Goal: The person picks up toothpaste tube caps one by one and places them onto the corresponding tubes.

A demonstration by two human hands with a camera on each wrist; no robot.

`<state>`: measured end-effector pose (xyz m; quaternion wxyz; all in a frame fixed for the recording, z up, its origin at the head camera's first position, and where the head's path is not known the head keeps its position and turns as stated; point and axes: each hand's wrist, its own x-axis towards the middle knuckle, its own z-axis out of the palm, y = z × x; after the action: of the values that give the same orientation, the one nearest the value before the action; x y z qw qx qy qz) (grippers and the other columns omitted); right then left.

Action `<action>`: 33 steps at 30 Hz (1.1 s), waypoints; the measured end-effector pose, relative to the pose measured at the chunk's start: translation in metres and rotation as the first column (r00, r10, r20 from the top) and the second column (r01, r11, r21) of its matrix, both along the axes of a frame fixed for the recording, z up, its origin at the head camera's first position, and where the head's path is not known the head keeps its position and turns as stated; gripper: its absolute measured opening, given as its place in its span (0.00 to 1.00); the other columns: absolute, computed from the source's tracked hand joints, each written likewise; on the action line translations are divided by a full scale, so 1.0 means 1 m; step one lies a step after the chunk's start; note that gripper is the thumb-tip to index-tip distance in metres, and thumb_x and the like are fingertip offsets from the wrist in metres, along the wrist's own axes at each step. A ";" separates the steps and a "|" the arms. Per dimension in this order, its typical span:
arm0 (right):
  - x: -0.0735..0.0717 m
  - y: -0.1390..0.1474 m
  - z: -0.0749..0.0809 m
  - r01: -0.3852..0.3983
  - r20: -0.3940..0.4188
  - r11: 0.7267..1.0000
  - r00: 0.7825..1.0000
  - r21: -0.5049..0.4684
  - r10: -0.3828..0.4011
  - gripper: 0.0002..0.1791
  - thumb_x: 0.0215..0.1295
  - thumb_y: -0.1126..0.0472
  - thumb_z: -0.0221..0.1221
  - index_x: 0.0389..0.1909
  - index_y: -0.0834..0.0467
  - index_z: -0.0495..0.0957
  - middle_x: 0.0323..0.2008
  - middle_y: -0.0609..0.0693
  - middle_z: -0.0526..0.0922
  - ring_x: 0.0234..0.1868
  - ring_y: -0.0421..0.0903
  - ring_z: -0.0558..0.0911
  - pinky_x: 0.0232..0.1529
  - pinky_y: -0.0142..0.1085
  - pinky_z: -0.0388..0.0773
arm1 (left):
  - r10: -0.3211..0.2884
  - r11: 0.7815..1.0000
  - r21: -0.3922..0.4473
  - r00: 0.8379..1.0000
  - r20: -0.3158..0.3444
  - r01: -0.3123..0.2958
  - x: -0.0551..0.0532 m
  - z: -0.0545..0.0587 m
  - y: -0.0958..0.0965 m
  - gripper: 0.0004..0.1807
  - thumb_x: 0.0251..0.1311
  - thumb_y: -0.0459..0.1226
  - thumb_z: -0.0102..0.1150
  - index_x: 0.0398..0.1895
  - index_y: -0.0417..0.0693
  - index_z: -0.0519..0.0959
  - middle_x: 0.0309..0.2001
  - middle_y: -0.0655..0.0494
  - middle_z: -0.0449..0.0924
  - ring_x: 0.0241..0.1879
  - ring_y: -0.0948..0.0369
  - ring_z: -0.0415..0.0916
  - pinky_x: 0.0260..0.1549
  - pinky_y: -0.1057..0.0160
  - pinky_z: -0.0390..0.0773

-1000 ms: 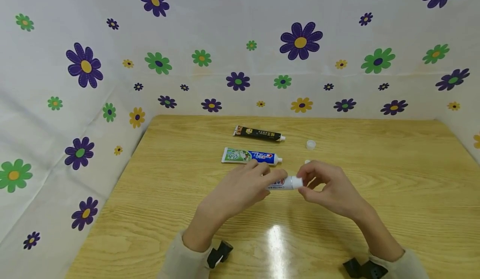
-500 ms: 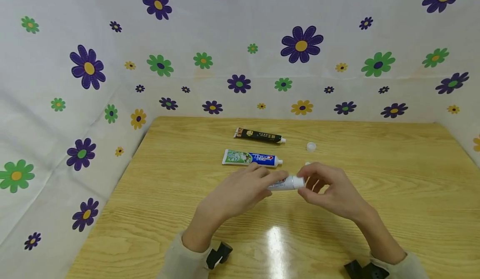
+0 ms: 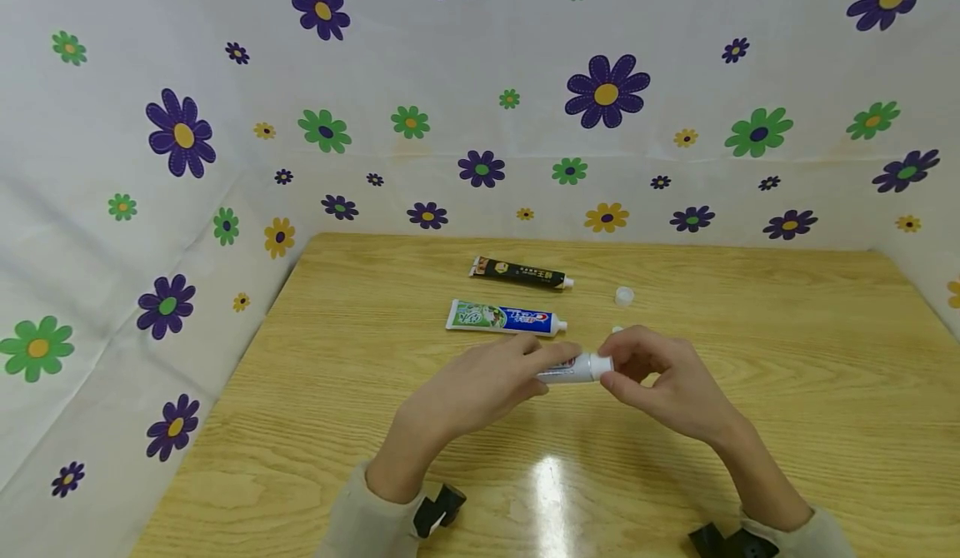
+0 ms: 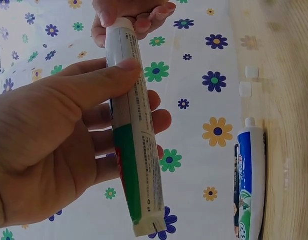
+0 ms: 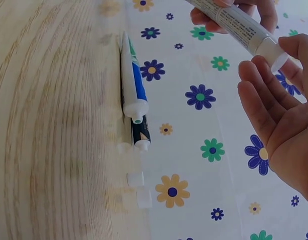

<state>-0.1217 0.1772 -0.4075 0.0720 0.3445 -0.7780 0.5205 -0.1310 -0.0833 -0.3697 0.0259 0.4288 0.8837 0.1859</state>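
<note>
My left hand point(image 3: 480, 383) grips a toothpaste tube point(image 4: 136, 150) round its middle, thumb on one side and fingers behind. White with a green lower part, the tube is held over the table, its crimped end down in the left wrist view. A white cap point(image 5: 271, 52) sits at its other end. My right hand point(image 3: 667, 383) pinches this cap between thumb and index finger, while the other fingers point(image 5: 259, 105) are spread below it in the right wrist view.
On the wooden table point(image 3: 337, 391) lie a green and blue toothpaste tube point(image 3: 506, 318) and, behind it, a black one point(image 3: 519, 273), both uncapped. Two loose white caps are to their right: one cap point(image 3: 624, 296) stands farther back, the other point(image 3: 617, 329) is partly behind my right hand. Flowered cloth hangs behind.
Both hands keep their hold on the tube and cap. My right fingers have shifted slightly about the cap, and the head view has tilted a little.
</note>
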 end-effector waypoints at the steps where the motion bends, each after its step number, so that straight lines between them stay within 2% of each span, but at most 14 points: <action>1: 0.000 0.000 0.000 0.002 0.009 1.000 1.000 0.003 -0.002 0.18 0.58 0.78 0.62 0.44 0.55 0.79 0.36 0.50 0.82 0.26 0.39 0.79 0.23 0.32 0.78 | -0.005 1.000 0.006 1.000 -0.005 0.005 0.000 0.000 0.000 0.28 0.68 0.37 0.60 0.70 0.60 0.68 0.56 0.56 0.78 0.45 0.62 0.78 0.44 0.63 0.80; 10: 0.003 -0.001 -0.002 0.003 0.048 0.999 0.999 -0.035 -0.001 0.18 0.58 0.80 0.62 0.44 0.56 0.79 0.33 0.49 0.81 0.25 0.40 0.78 0.22 0.33 0.77 | -0.044 0.998 0.044 0.999 -0.028 0.045 -0.001 -0.001 0.000 0.29 0.63 0.37 0.66 0.67 0.58 0.71 0.55 0.54 0.79 0.47 0.60 0.78 0.46 0.62 0.80; 19: 0.006 -0.005 -0.002 0.026 0.006 0.991 1.000 -0.130 -0.025 0.18 0.54 0.83 0.62 0.43 0.63 0.79 0.30 0.52 0.82 0.25 0.41 0.79 0.22 0.31 0.77 | -0.047 0.997 0.064 0.995 -0.091 0.053 0.000 -0.004 0.001 0.29 0.62 0.37 0.67 0.67 0.59 0.71 0.52 0.54 0.79 0.43 0.61 0.77 0.41 0.64 0.79; 23: 0.006 -0.005 -0.001 0.049 0.000 0.993 0.999 -0.110 -0.050 0.18 0.56 0.81 0.63 0.45 0.62 0.79 0.32 0.52 0.83 0.26 0.40 0.79 0.23 0.31 0.77 | -0.027 0.997 0.065 0.993 -0.119 0.035 0.001 -0.005 0.001 0.29 0.62 0.37 0.67 0.67 0.58 0.72 0.51 0.53 0.78 0.43 0.61 0.76 0.41 0.64 0.79; 29: 0.006 -0.004 0.002 0.087 -0.008 0.993 0.996 -0.074 -0.088 0.16 0.59 0.77 0.64 0.47 0.61 0.80 0.33 0.55 0.84 0.28 0.40 0.81 0.25 0.31 0.79 | -0.015 0.997 0.067 0.977 -0.213 0.030 0.000 -0.006 0.000 0.29 0.62 0.38 0.67 0.67 0.57 0.72 0.48 0.54 0.78 0.40 0.61 0.77 0.39 0.65 0.78; 33: 0.006 -0.004 0.002 0.085 -0.003 0.994 0.996 -0.075 -0.085 0.14 0.61 0.74 0.64 0.47 0.62 0.79 0.34 0.58 0.84 0.30 0.40 0.82 0.26 0.31 0.79 | -0.022 0.998 0.054 0.973 -0.229 0.036 0.000 -0.006 -0.001 0.29 0.62 0.38 0.66 0.67 0.58 0.71 0.50 0.54 0.81 0.43 0.60 0.79 0.42 0.63 0.80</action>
<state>-0.1158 0.1729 -0.4057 0.1093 0.3098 -0.7718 0.5445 -0.1314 -0.0841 -0.3755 -0.0857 0.4607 0.8687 0.1605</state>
